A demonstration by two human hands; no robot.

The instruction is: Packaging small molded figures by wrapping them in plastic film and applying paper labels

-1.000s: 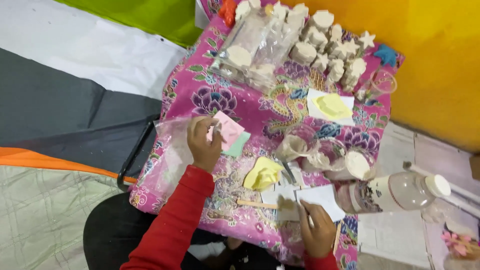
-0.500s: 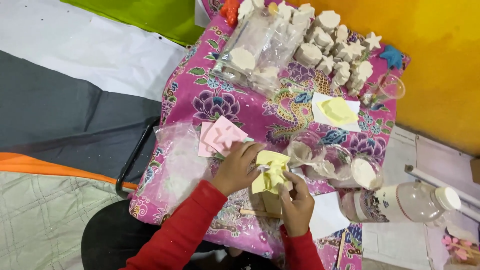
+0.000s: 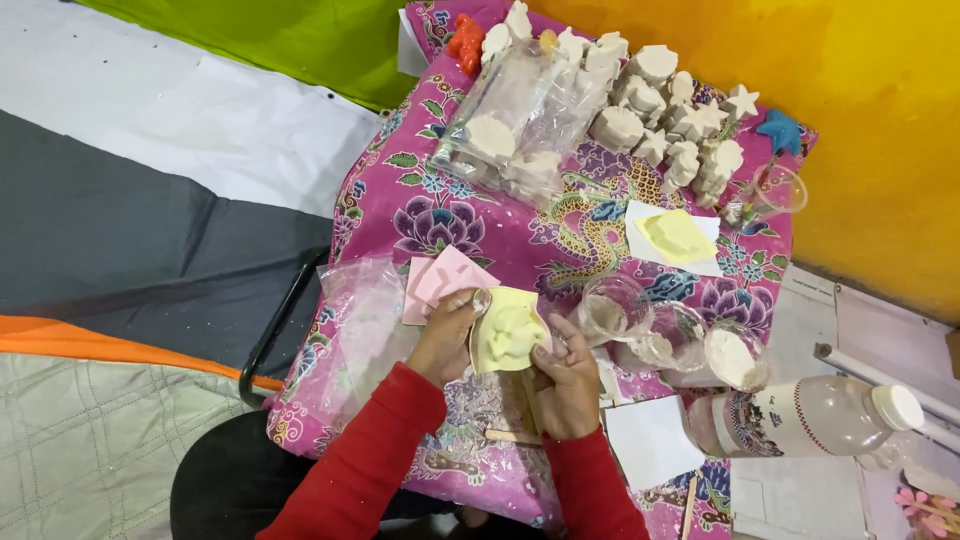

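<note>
L hand (image 3: 447,335) & R hand (image 3: 565,375) both grip yellow mould (image 3: 507,338), cavity up, long axis toward far edge.

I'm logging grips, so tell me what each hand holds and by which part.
Both hold one yellow mould: the left hand grips its left edge, the right hand its lower right edge. It is lifted above the pink floral cloth.

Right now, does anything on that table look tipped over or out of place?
Yes: the clear plastic bottle lies on its side at the table's right edge, cap still on. Both hands hold the yellow mould; nothing looks spilled.
</note>
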